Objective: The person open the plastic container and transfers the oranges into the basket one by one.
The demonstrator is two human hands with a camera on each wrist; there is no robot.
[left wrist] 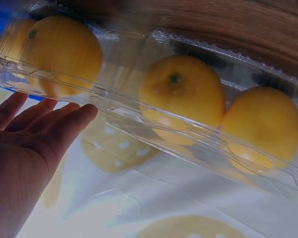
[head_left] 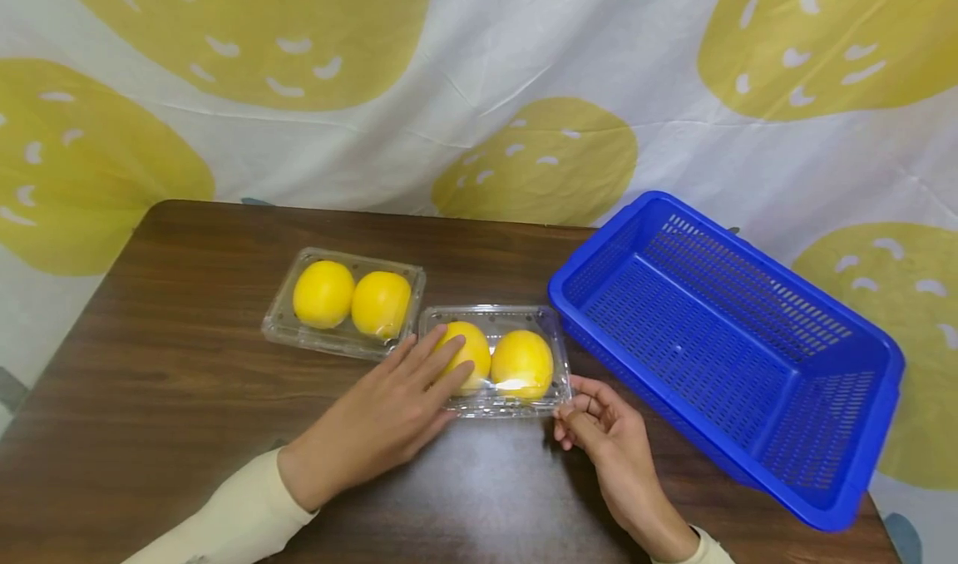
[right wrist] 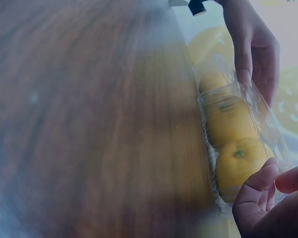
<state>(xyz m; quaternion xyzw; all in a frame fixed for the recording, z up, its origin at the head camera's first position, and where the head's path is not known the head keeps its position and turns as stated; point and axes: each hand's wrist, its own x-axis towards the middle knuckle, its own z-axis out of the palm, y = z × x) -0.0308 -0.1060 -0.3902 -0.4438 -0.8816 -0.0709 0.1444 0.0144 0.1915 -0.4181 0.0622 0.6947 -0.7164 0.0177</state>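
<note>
A clear plastic clamshell box (head_left: 503, 408) lies on the table with two round yellow oranges (head_left: 522, 364) inside; its lid is down. My left hand (head_left: 407, 398) rests on the left part of this lid, fingers fairly straight and spread over one orange. At the box's front right corner, my right hand (head_left: 617, 443) pinches the edge between thumb and curled fingers. A second clear clamshell box (head_left: 279, 331), also holding two oranges (head_left: 322, 294), sits behind and to the left, close beside the first. Green stem ends show on the oranges (left wrist: 181, 91) in the left wrist view.
A blue plastic basket (head_left: 677, 348) with slotted walls stands at an angle on the right, close to the near box's right side. Behind the brown wooden table (head_left: 180, 323) hangs a white cloth (head_left: 359, 160) printed with yellow fruit shapes.
</note>
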